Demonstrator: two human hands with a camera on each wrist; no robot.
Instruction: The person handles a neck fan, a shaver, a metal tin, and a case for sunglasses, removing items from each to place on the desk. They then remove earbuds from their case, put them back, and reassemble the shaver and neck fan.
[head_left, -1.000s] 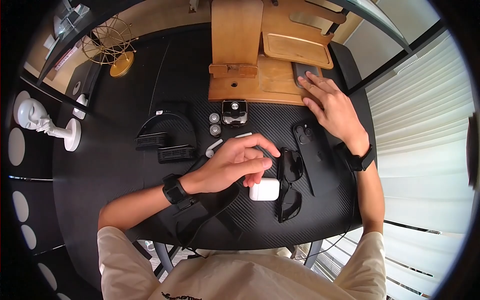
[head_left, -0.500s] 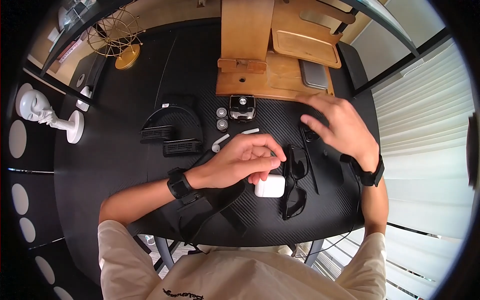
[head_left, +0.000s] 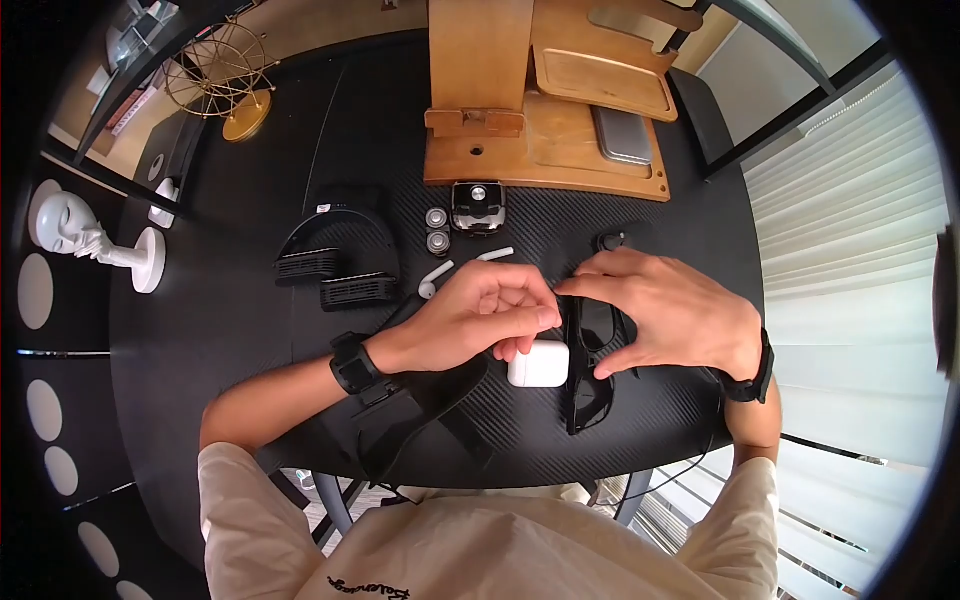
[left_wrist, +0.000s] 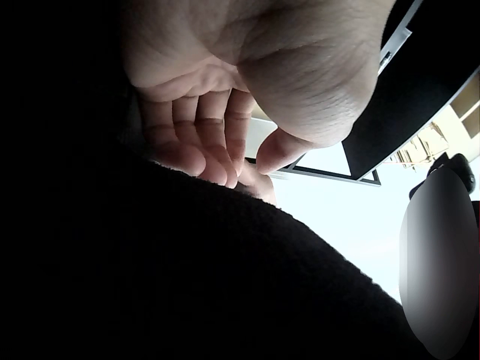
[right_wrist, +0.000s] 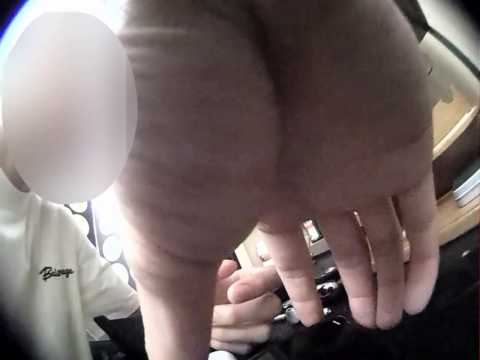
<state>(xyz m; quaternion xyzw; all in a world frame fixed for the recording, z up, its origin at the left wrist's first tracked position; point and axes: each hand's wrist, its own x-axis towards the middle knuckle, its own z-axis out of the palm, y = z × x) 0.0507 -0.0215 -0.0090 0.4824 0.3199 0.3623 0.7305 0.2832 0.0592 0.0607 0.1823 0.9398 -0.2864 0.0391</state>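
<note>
My right hand (head_left: 595, 330) arches over black sunglasses (head_left: 588, 395) that lie on the black table (head_left: 230, 350). Its index fingertip and thumb touch either side of the upper lens, and in the right wrist view the right hand (right_wrist: 300, 300) has fairly straight fingers. A dark phone (head_left: 608, 241) lies mostly hidden beneath that hand. My left hand (head_left: 535, 318) hovers with loosely curled fingers just above a white earbud case (head_left: 540, 365) and holds nothing I can see. From below, the left hand (left_wrist: 240, 161) shows its fingers curled toward the palm. Two white earbuds (head_left: 432, 278) lie loose beyond it.
A wooden desk organiser (head_left: 480, 160) stands at the back, with a grey flat device (head_left: 622, 135) on it. A chrome gadget (head_left: 477, 207), two small cylinders (head_left: 437, 230), black headphones (head_left: 335, 265) and a black strap (head_left: 420, 400) lie nearby. A white figurine (head_left: 95, 245) stands at the left.
My right hand has come back from the organiser, leaving the grey device there, and now rests over the sunglasses. The left hand has barely moved.
</note>
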